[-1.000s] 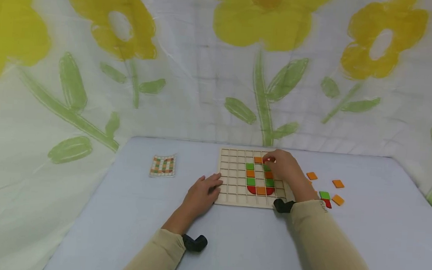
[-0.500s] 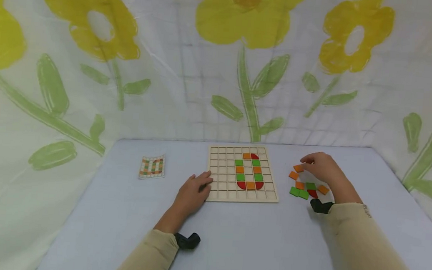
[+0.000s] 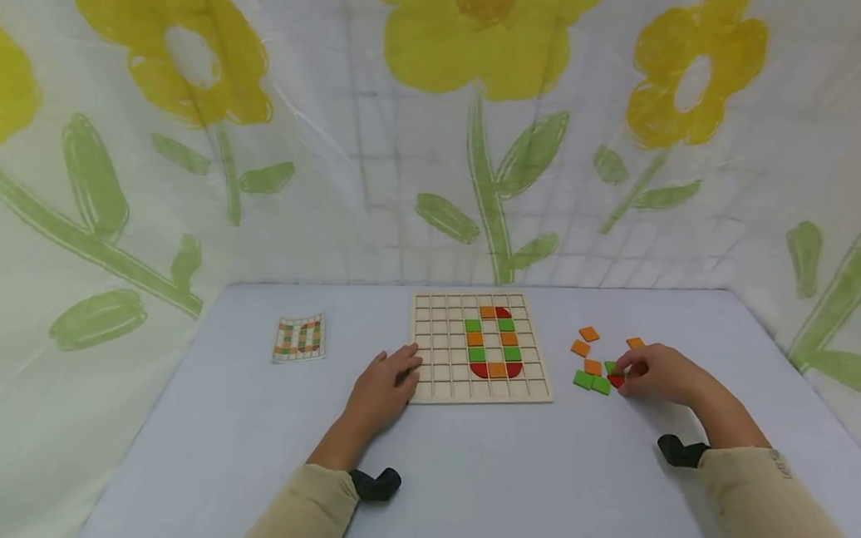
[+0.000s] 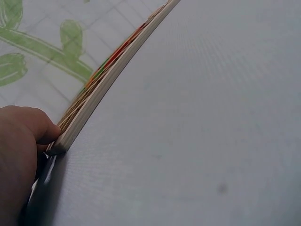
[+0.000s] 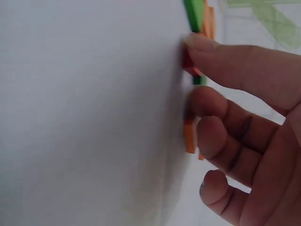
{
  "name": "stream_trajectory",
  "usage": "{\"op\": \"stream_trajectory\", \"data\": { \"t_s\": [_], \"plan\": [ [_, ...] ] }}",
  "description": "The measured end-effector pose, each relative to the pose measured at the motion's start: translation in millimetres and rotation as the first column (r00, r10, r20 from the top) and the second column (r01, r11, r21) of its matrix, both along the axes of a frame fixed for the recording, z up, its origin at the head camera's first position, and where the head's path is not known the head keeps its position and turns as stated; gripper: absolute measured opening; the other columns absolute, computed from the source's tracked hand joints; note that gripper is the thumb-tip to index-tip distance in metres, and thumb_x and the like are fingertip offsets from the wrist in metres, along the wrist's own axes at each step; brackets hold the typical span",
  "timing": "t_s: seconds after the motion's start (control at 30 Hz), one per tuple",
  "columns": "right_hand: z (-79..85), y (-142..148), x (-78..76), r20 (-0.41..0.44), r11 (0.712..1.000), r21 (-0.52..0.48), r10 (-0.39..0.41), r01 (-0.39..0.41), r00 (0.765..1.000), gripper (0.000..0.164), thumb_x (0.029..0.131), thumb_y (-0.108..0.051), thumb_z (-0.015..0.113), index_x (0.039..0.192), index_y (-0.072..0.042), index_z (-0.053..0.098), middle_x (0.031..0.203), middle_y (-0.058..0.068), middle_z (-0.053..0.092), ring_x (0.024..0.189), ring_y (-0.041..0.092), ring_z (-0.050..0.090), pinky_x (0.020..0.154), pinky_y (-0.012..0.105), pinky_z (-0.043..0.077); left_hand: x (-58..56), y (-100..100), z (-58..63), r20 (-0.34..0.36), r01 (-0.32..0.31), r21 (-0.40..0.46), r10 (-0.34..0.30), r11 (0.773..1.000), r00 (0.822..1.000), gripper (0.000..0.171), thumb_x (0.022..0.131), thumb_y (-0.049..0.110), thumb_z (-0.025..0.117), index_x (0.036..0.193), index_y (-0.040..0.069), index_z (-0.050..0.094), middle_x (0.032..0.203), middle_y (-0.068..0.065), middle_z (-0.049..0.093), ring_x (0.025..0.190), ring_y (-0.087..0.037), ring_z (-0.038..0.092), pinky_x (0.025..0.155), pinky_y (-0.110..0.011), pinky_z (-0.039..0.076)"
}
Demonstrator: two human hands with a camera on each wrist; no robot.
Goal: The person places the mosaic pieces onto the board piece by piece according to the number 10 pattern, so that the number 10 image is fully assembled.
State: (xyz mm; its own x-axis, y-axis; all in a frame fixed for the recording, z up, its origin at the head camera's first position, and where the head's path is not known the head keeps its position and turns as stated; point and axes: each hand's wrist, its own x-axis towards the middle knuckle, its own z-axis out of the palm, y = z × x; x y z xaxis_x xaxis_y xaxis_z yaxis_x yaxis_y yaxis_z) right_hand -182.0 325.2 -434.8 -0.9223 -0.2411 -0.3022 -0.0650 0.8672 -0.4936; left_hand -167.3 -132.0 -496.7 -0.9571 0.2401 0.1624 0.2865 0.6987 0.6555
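Observation:
My left hand (image 3: 383, 389) rests at the left edge of a wooden grid board (image 3: 438, 378). In the left wrist view, the thumb (image 4: 40, 125) touches the board's corner. Orange, green and red tiles form a closed ring in the grid, with rounded red tiles at three of its corners. To the right of the board, my right hand (image 3: 666, 377) is at a loose red tile (image 3: 617, 382). Its thumb (image 5: 202, 43) touches that tile, while the bent index finger (image 5: 207, 101) appears apart from it. A green tile beside it is partly covered by the fingers.
Several loose orange tiles (image 3: 589, 334) and green tiles (image 3: 583, 380) lie flat between the board and my right hand. A pattern card (image 3: 300, 338) with a coloured grid lies left of the board. Behind the table hangs a flower-painted white sheet (image 3: 375, 198).
My right hand has left a red tile at the ring's upper right corner and moved right to the loose tiles, then down to the red one. My left hand stays at the board.

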Motion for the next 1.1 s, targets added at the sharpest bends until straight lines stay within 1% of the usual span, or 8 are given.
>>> {"op": "stream_trajectory", "data": {
  "t_s": [0.17,0.33,0.47,0.67,0.77,0.87,0.97,1.1],
  "plan": [
    [-5.0,-6.6,3.8,-0.045,1.0,0.014,0.001,0.0,0.999,0.023,0.084,-0.021,0.077,0.103,-0.011,0.07,0.08,0.001,0.056,0.076,0.017,0.049,0.064,0.028,0.041,1.8,-2.2,-2.4,0.001,-0.006,0.027,0.006,1.0,1.0,0.033,0.099,0.023,0.058,0.129,0.012,0.066,0.149,0.003,0.05,0.139,-0.02,0.045,0.123,-0.04,0.025],
    [-2.8,-11.1,4.0,-0.012,1.0,0.015,-0.001,0.002,1.0,0.024,0.085,-0.017,0.075,0.107,-0.009,0.072,0.082,0.002,0.056,0.078,0.019,0.049,0.064,0.029,0.041,3.4,-2.7,-6.6,0.001,-0.005,0.034,0.005,0.999,1.0,0.033,0.099,0.023,0.058,0.129,0.012,0.066,0.148,0.003,0.05,0.139,-0.018,0.046,0.123,-0.039,0.025],
    [0.2,-14.0,5.1,0.009,1.0,0.026,0.007,-0.007,1.0,0.025,0.085,-0.015,0.074,0.109,-0.008,0.073,0.083,0.002,0.056,0.08,0.019,0.049,0.065,0.029,0.042,5.2,-3.1,-5.6,0.002,0.0,0.037,0.0,0.999,1.0,0.033,0.099,0.023,0.058,0.129,0.012,0.066,0.148,0.003,0.051,0.139,-0.019,0.046,0.123,-0.039,0.025],
    [4.4,-17.7,4.5,-0.017,0.998,0.053,0.044,-0.043,0.999,0.008,0.084,-0.008,0.072,0.091,-0.008,0.068,0.082,0.001,0.059,0.078,0.018,0.051,0.067,0.029,0.044,3.4,-2.0,0.3,-0.024,0.019,0.032,-0.018,0.999,1.0,0.033,0.099,0.022,0.057,0.129,0.01,0.066,0.148,0.0,0.051,0.137,-0.02,0.047,0.123,-0.039,0.026],
    [8.4,-18.0,3.4,-0.002,0.995,0.072,0.075,-0.075,0.997,0.008,0.083,-0.005,0.071,0.082,-0.011,0.065,0.081,-0.002,0.061,0.077,0.016,0.052,0.068,0.029,0.044,1.6,-0.5,0.5,-0.036,0.025,0.024,-0.024,0.999,0.999,0.033,0.099,0.022,0.056,0.128,0.01,0.066,0.147,-0.001,0.052,0.137,-0.02,0.048,0.123,-0.039,0.026],
    [15.6,-22.3,-1.8,-0.045,0.991,0.102,0.096,-0.091,0.994,0.012,0.083,-0.007,0.072,0.079,-0.016,0.065,0.084,-0.001,0.059,0.08,0.018,0.052,0.068,0.03,0.044,0.3,0.1,-0.3,-0.044,0.026,0.018,-0.025,0.999,0.999,0.032,0.099,0.021,0.057,0.128,0.009,0.067,0.146,-0.003,0.053,0.136,-0.021,0.049,0.123,-0.041,0.027],
    [24.8,-33.8,-13.2,-0.082,0.993,0.074,0.099,-0.093,0.992,0.009,0.085,-0.012,0.073,0.08,-0.016,0.067,0.082,0.001,0.055,0.079,0.02,0.051,0.065,0.03,0.042,0.0,-0.6,-0.5,-0.045,0.02,0.017,-0.019,1.0,0.999,0.032,0.099,0.021,0.057,0.127,0.009,0.067,0.146,-0.002,0.053,0.136,-0.02,0.049,0.122,-0.041,0.027],
    [33.5,-59.8,-32.7,-0.013,0.993,-0.043,0.107,-0.108,0.994,0.004,0.088,-0.014,0.072,0.086,-0.012,0.069,0.075,0.003,0.058,0.072,0.02,0.052,0.061,0.03,0.044,1.0,-0.3,0.0,-0.025,0.007,0.03,-0.006,1.0,1.0,0.032,0.099,0.021,0.057,0.127,0.011,0.067,0.146,0.0,0.053,0.137,-0.019,0.049,0.123,-0.039,0.026]
  ]
}}
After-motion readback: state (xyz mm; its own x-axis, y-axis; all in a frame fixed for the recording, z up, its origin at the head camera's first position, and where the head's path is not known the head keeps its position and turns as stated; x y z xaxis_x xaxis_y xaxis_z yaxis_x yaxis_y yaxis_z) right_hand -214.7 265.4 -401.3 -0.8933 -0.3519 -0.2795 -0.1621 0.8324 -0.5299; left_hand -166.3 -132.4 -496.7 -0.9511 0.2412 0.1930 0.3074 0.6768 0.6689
